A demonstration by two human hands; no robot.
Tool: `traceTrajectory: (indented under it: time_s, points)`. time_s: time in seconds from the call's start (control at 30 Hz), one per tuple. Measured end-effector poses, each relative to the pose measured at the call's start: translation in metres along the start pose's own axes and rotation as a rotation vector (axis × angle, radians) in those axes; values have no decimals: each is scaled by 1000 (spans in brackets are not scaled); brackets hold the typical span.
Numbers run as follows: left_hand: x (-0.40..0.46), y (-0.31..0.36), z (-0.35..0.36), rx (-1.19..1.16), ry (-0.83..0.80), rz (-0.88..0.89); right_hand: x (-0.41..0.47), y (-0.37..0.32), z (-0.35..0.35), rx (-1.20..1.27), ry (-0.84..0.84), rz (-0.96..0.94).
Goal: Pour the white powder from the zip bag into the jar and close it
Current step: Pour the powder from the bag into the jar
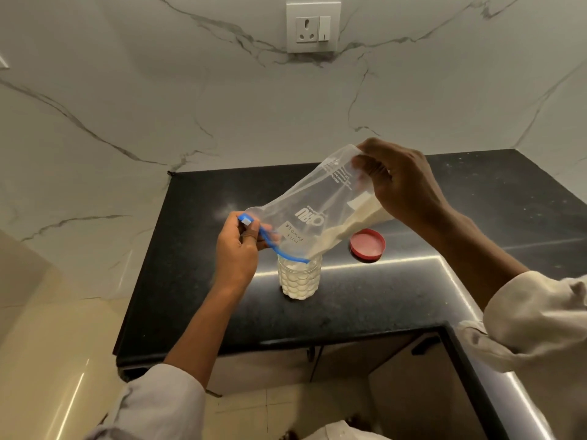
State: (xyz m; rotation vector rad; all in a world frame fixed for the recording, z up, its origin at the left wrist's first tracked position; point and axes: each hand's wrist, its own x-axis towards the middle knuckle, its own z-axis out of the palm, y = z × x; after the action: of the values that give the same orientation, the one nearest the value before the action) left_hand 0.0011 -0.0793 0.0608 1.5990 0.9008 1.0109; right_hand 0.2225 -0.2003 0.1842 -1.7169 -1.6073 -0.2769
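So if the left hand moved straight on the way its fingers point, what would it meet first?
Probably only the bag that the left hand already pinches at the blue zip; beyond that the lid, though depth is unclear.

Both hands pinch, right hand (401, 185) above left hand (236, 249).

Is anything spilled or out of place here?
No spill shows. The zip bag is tilted, its mouth at the jar. The red lid lies off beside it, as pouring needs.
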Motion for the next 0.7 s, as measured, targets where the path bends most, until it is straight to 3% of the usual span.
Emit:
traceTrajectory:
  time_s: [0.7]
  points:
    - [-5,10,11,82,169,-77,9,10,-3,32,8,-153]
